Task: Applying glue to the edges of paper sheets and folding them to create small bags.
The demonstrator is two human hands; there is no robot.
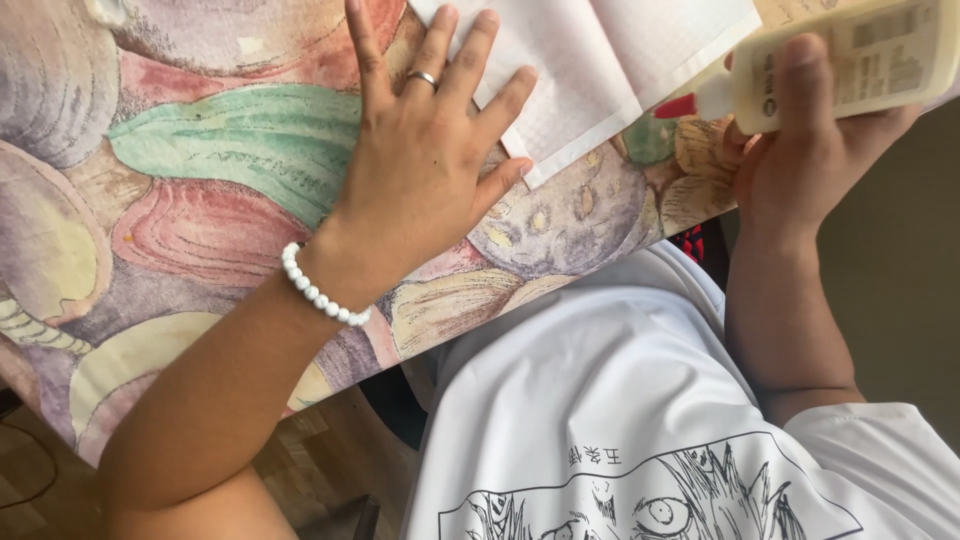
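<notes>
Cream plastic glue bottle with a red nozzle (830, 65) sits at two o'clock, gripped by the right hand (800, 160), and may drip onto the patterned tablecloth (200, 200) if squeezed before reaching the white gridded paper (600, 60) under the flat, open left hand (420, 170).
</notes>
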